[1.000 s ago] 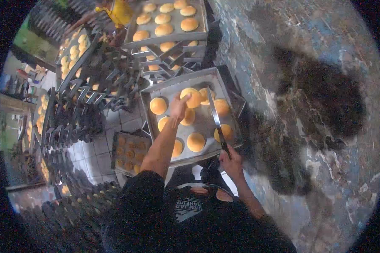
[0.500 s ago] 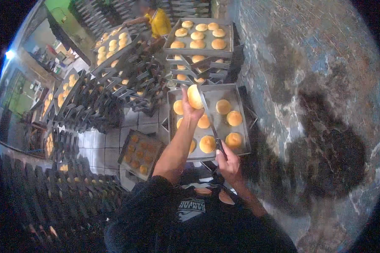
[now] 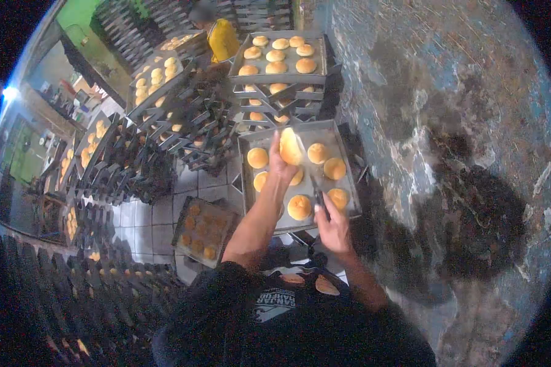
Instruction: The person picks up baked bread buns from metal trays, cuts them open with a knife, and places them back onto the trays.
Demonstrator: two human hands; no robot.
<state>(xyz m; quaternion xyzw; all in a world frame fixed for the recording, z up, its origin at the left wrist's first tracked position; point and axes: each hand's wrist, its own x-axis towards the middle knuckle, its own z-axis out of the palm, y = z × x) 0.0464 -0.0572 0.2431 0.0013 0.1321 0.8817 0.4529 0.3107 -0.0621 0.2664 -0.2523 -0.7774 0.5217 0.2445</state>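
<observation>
My left hand (image 3: 280,166) is closed around a round golden bun (image 3: 291,147), held tilted up above a metal tray. In my right hand (image 3: 333,229) is a knife (image 3: 318,197), gripped by its dark handle. Its blade is smeared by motion and points up toward the bun's right side; whether it touches the bun I cannot tell. Several more buns (image 3: 299,207) rest on the tray (image 3: 322,133) beneath both hands, some partly hidden by my left forearm.
Behind stands a stack of bun trays (image 3: 278,79), with more crisscrossed stacks (image 3: 159,92) to the left. Low on the left lies a tray of darker buns (image 3: 212,227). A person in yellow (image 3: 223,40) is at the back. A stained wall (image 3: 422,147) rises on the right.
The bun in my left hand has turned and shifted slightly right. The knife blade has gone from sharp to blurred. The other person's arm is no longer stretched out to the left.
</observation>
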